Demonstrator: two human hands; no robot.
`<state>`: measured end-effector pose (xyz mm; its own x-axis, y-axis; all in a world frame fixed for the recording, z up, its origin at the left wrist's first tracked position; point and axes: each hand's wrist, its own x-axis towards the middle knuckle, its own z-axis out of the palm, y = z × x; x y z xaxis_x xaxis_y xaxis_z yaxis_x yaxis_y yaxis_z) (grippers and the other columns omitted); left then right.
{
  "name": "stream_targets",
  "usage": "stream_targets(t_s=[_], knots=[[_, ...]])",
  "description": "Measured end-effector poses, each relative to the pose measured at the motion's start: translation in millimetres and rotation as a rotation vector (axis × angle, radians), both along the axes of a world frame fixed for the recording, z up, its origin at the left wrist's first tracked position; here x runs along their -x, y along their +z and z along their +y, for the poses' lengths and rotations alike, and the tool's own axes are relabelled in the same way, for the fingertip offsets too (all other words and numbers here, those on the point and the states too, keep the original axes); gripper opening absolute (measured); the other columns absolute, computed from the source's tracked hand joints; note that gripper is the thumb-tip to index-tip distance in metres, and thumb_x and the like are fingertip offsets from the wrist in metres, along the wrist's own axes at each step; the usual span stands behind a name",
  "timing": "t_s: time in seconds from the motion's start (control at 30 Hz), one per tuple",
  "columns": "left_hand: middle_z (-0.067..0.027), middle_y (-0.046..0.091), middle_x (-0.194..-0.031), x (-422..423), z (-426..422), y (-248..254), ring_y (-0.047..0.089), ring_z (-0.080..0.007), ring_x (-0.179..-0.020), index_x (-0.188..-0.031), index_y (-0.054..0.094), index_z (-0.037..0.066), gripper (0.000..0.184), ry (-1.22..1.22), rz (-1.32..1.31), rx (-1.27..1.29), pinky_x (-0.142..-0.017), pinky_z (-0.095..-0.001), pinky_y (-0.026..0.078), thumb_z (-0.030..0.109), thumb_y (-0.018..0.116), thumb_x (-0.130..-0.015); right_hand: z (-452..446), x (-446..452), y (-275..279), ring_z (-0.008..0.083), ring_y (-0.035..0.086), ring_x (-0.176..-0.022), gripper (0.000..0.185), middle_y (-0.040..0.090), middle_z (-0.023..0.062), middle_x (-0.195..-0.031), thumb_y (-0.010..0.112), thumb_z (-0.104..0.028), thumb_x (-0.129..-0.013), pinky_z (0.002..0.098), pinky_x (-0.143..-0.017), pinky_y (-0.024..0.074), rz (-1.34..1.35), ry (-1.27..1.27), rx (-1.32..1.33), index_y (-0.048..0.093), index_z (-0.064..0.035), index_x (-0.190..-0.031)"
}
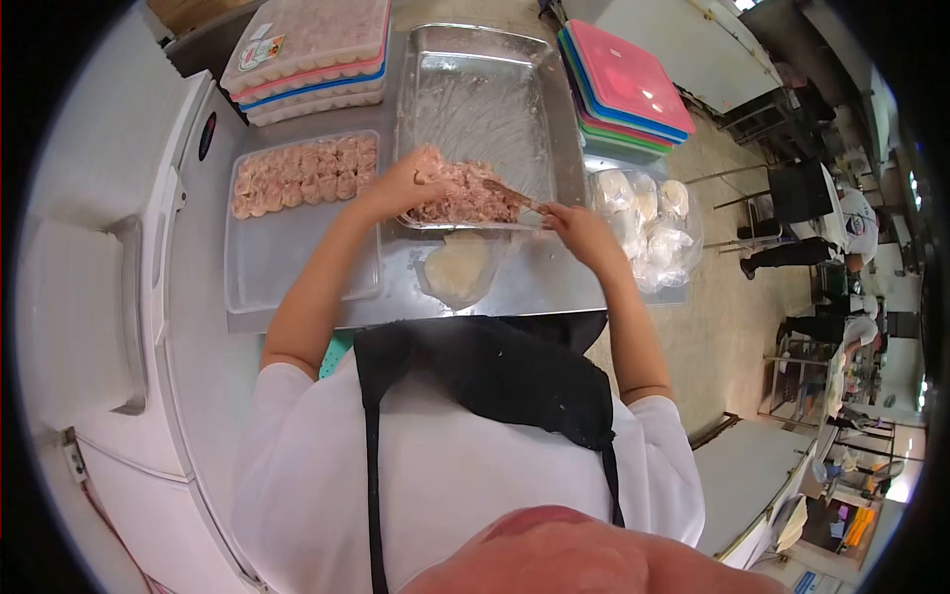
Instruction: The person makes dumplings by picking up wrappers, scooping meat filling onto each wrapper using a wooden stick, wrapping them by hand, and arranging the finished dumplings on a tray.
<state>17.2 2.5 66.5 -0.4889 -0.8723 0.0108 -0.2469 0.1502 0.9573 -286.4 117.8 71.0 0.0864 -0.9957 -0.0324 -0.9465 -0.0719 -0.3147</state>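
Currently, in the head view, the left hand (pixel 411 185) is reaching into the near end of a large rectangular silver metal tray (pixel 477 104), upper centre of the frame. Its curled fingers are touching a heap of pink minced meat (pixel 463 200), which is lying along the tray's near edge at the centre; whether they are gripping any of it, I cannot tell. The right hand (pixel 582 234) is closing narrowly around the handle of a slim brown utensil (pixel 515 196), whose far end is resting in the meat.

Just below the tray, pale round flat wrappers (pixel 456 269) are lying in clear plastic on a shiny grey metal table (pixel 539 282). Left of centre, a clear rectangular plastic container (pixel 302 252) is holding rows of pinkish filled pieces (pixel 305 176) in its far half. Stacked filled plastic boxes (pixel 312 49) are standing at upper left. At upper right, a pile of coloured plastic lids (pixel 633 71) is sitting behind clear plastic bags of pale rounds (pixel 643 220).
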Motion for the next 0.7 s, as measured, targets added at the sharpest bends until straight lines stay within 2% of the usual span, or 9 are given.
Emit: stream_targets(t_s=[0.17,0.2,0.3,0.37,0.4,0.5,0.53,0.6,0.7], knots=[[-0.0116,0.064,-0.111,-4.7,7.4,57.3,0.060,-0.0193,-0.102,-0.124,0.054,0.005,0.059,-0.245,-0.033,0.214,-0.092,-0.0315,0.045,0.025,0.077,-0.074,15.3,-23.9,76.7,0.0324,0.065,-0.084,0.029,0.067,0.0186,-0.095,0.059,-0.023,-0.092,0.0361,-0.075,0.0495,-0.562,-0.072,-0.089,0.064,-0.0076,-0.115],[-0.0105,0.064,-0.110,-4.3,8.6,62.3,0.061,-0.0197,-0.102,-0.125,0.053,0.004,0.059,-0.297,-0.074,0.211,-0.094,-0.0312,0.043,0.024,0.077,-0.074,14.7,-33.5,69.3,0.0317,0.064,-0.084,0.029,0.067,0.0178,-0.094,0.059,-0.022,-0.092,0.0358,-0.074,0.0495,-0.545,0.013,-0.032,0.064,-0.0072,-0.115],[-0.0101,0.064,-0.105,5.2,-14.6,39.8,0.060,-0.0174,-0.097,-0.118,0.057,0.003,0.052,-0.565,-0.124,0.304,-0.088,-0.0310,0.045,0.024,0.077,-0.074,9.2,-45.7,50.7,0.0303,0.063,-0.080,0.028,0.066,0.0155,-0.090,0.060,-0.021,-0.091,0.0359,-0.072,0.0494,-0.452,0.204,0.087,0.064,-0.0066,-0.115],[-0.0094,0.064,-0.099,5.9,-9.9,35.5,0.059,-0.0154,-0.092,-0.107,0.061,0.003,0.042,-0.518,-0.051,0.174,-0.084,-0.0307,0.046,0.024,0.077,-0.075,-2.8,-34.4,52.7,0.0301,0.062,-0.075,0.028,0.065,0.0139,-0.083,0.061,-0.022,-0.091,0.0370,-0.069,0.0490,-0.335,0.241,0.098,0.064,-0.0067,-0.114],[-0.0090,0.064,-0.097,5.6,-8.1,37.0,0.058,-0.0144,-0.090,-0.102,0.063,0.002,0.038,-0.493,-0.016,0.112,-0.081,-0.0306,0.046,0.024,0.077,-0.075,2.3,-42.0,76.8,0.0315,0.060,-0.070,0.028,0.060,0.0126,-0.077,0.062,-0.022,-0.089,0.0397,-0.065,0.0487,-0.130,0.170,0.174,0.065,-0.0086,-0.113],[-0.0090,0.063,-0.096,1.6,-5.8,7.2,0.056,-0.0139,-0.089,-0.101,0.061,0.002,0.040,-0.142,0.062,0.153,-0.080,-0.0300,0.045,0.027,0.077,-0.075,13.9,-65.5,83.9,0.0332,0.060,-0.070,0.028,0.058,0.0120,-0.076,0.062,-0.024,-0.089,0.0418,-0.062,0.0487,-0.052,0.137,0.336,0.064,-0.0121,-0.114],[-0.0092,0.063,-0.097,0.9,-8.8,9.9,0.056,-0.0144,-0.091,-0.105,0.059,0.001,0.044,-0.230,-0.008,0.151,-0.081,-0.0298,0.045,0.027,0.077,-0.074,14.3,-71.4,81.5,0.0327,0.060,-0.068,0.028,0.057,0.0115,-0.075,0.061,-0.023,-0.089,0.0434,-0.059,0.0480,0.061,0.185,0.297,0.064,-0.0144,-0.115],[-0.0097,0.062,-0.100,1.6,-17.3,21.2,0.056,-0.0154,-0.094,-0.112,0.055,0.001,0.052,-0.409,-0.146,0.147,-0.084,-0.0294,0.045,0.029,0.078,-0.074,5.2,-60.5,82.8,0.0318,0.061,-0.072,0.028,0.059,0.0103,-0.076,0.061,-0.026,-0.088,0.0422,-0.061,0.0488,0.049,0.138,0.256,0.065,-0.0145,-0.113],[-0.0087,0.063,-0.099,-5.1,-11.3,10.8,0.057,-0.0171,-0.093,-0.112,0.055,0.002,0.053,-0.269,-0.074,0.131,-0.085,-0.0297,0.045,0.029,0.078,-0.073,0.4,-35.6,105.8,0.0320,0.062,-0.076,0.026,0.063,0.0127,-0.082,0.060,-0.025,-0.089,0.0393,-0.065,0.0492,-0.154,0.124,0.168,0.066,-0.0111,-0.111]])
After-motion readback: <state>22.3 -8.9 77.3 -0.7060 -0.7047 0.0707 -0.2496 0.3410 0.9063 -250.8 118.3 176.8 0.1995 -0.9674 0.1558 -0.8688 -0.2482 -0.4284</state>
